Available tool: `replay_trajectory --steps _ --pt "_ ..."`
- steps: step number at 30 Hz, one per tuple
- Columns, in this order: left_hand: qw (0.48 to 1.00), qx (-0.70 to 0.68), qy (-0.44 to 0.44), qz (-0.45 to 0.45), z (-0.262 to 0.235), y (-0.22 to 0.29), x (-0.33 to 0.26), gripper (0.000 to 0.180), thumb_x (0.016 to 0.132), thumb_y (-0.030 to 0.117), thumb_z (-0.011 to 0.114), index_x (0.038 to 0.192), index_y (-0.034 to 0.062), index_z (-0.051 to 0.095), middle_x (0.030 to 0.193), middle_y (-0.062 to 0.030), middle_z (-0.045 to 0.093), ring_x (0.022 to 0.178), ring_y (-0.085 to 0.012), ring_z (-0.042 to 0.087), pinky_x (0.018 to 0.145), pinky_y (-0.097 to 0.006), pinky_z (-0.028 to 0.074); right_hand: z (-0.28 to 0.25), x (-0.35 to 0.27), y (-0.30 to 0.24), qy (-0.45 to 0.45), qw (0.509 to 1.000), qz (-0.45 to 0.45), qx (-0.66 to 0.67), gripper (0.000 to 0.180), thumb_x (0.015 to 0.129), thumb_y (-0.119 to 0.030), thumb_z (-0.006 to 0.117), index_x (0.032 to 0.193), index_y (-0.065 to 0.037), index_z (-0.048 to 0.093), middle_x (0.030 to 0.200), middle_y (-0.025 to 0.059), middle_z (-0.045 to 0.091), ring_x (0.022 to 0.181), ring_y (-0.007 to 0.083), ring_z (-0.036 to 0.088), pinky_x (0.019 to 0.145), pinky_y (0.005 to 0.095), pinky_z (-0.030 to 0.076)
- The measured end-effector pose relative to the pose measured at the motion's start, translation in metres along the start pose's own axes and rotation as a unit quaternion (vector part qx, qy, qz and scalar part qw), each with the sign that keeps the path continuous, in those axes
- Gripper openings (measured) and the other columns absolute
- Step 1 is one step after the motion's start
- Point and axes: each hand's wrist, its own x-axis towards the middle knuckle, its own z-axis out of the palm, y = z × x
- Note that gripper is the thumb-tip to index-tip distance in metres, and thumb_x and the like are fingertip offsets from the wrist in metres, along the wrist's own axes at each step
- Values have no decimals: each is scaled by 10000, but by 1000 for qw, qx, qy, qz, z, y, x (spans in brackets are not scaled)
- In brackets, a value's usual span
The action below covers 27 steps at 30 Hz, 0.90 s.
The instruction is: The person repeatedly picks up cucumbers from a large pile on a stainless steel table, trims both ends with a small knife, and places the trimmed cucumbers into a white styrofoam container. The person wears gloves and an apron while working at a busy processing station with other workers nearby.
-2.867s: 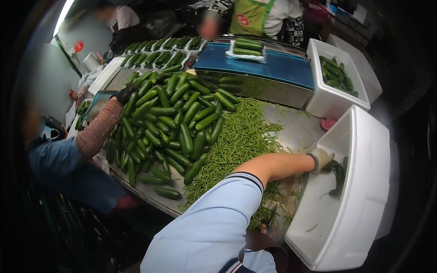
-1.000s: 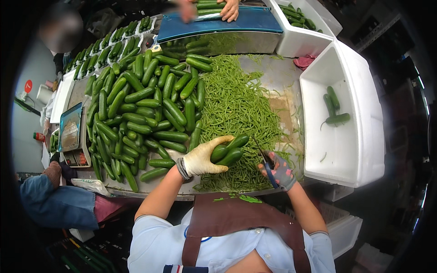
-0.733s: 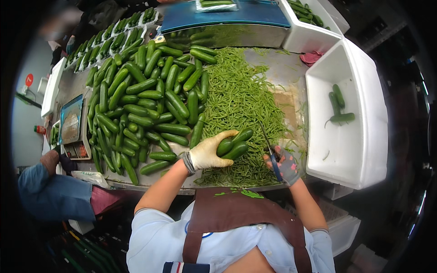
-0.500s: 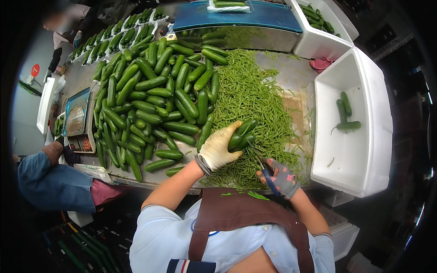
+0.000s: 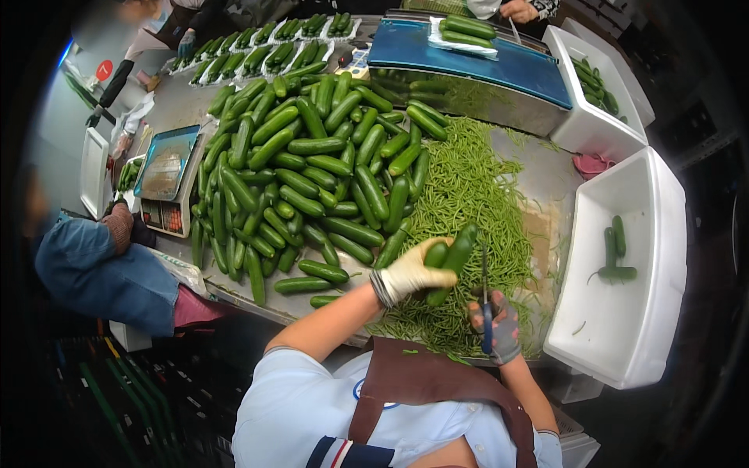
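Note:
My left hand, in a cream glove, is closed round a small bunch of cucumbers held above the green beans. One of these cucumbers points up and to the right. In a grey glove with pink patches, my right hand grips blue-handled scissors. Their thin blades point away from me, just right of the held cucumbers and apart from them. A large heap of loose cucumbers lies to the left of the beans.
At the right stands a white foam box holding a few cucumbers. Another foam box sits behind it. A blue-topped scale bears a tray of cucumbers. Packed trays line the far left, near a second scale. Co-workers stand left and far side.
The held cucumbers have tilted more upright. The scissors have turned to point straight away and moved clear of them. The whole view has shifted, with the table lower and further right.

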Motion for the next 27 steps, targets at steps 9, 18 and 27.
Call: replay_trajectory --steps 9,18,27 --pt "871 -485 -65 33 -67 48 50 573 824 303 567 1230 -38 349 1156 -238 479 918 -320 570 713 -411 527 -31 -5 9 41 989 43 137 359 898 -284 440 1096 13 471 737 96 507 442 62 357 430 165 357" --pt "669 644 341 147 -126 117 120 643 631 309 702 1188 132 435 941 -143 599 865 -303 586 752 -386 470 -67 -10 29 -23 991 -17 131 303 902 -240 432 1064 14 461 884 165 501 690 194 541 563 241 472" --pt "653 687 70 311 7 92 208 373 747 310 618 1041 83 580 1036 -130 581 985 -302 521 859 -385 407 -143 -47 26 -229 805 147 528 497 899 -367 400 1157 55 351 1055 249 435 712 211 554 594 284 491"
